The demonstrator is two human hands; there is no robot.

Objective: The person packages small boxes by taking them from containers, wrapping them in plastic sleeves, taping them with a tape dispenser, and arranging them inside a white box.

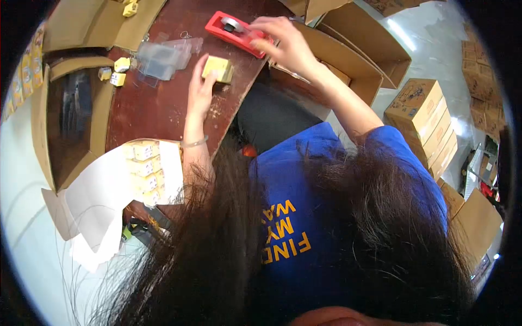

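Observation:
My left hand (pixel 200 89) is closed around a small yellow box (pixel 217 69), held upright over the dark red table (pixel 147 106). The thumb lies across the box's near side. My right hand (pixel 285 43) is over the end of a red tape dispenser (pixel 239 33) with a roll of tape in it. Its thumb and fingers are apart and slightly blurred; whether a strip of tape is at the fingertips cannot be made out. Left of the box, clear plastic sleeves (pixel 163 58) lie in a loose pile.
Small yellow boxes (pixel 120 68) sit by an open carton (pixel 41 127) at left. A white-lined carton (pixel 103 182) holds several yellow packs (pixel 145 163). Open cardboard boxes (pixel 359 46) stand beyond the table's right edge, and stacked cartons (pixel 421 117) are on the floor.

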